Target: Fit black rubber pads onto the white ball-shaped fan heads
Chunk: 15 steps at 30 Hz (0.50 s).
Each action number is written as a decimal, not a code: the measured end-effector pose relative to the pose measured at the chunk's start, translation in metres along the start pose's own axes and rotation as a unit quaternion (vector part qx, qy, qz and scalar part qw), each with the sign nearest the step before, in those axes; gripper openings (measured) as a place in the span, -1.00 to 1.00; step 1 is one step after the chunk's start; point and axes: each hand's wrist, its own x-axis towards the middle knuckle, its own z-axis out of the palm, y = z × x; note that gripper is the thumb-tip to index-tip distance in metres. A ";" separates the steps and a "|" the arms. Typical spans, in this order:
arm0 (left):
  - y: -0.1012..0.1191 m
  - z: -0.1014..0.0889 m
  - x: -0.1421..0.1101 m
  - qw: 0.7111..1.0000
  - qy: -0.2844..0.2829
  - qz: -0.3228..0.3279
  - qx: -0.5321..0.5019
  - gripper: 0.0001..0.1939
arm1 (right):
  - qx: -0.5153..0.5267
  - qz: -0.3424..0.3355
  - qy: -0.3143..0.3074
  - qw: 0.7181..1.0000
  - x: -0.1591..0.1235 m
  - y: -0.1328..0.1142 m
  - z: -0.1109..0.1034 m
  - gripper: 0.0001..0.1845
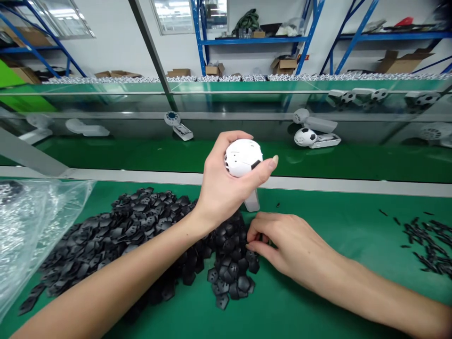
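Note:
My left hand (219,188) grips a white ball-shaped device head (243,157) with a black pentagon patch at its edge, like a small football. A white handle (252,200) juts down from the ball below my hand. A large heap of black pentagon patches (141,226) lies on the green bench top (310,282), under my left forearm. My right hand (278,240) rests at the heap's right edge with its fingertips pinched together. Whether they hold a patch is hidden.
A clear plastic bag (31,230) lies at the bench's left. Thin black pieces (427,240) are scattered at the right. Beyond a grey rail, a green conveyor belt (158,157) carries white devices (314,129). Blue shelves with cardboard boxes (282,66) stand behind.

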 end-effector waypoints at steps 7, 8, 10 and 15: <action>-0.001 -0.002 -0.002 1.000 -0.021 0.015 0.009 -0.56 | -0.078 -0.020 0.001 0.997 -0.003 0.016 -0.010 -0.83; -0.001 -0.002 -0.002 1.000 -0.024 0.014 0.014 -0.55 | -0.089 -0.041 0.007 0.995 -0.004 0.019 -0.009 -0.83; 0.000 -0.003 -0.004 0.999 -0.025 0.010 0.020 -0.54 | -0.112 -0.088 0.020 0.990 -0.007 0.023 -0.004 -0.83; 0.000 -0.004 -0.005 0.999 -0.026 0.002 0.029 -0.56 | -0.128 -0.160 0.041 0.978 -0.010 0.021 0.002 -0.79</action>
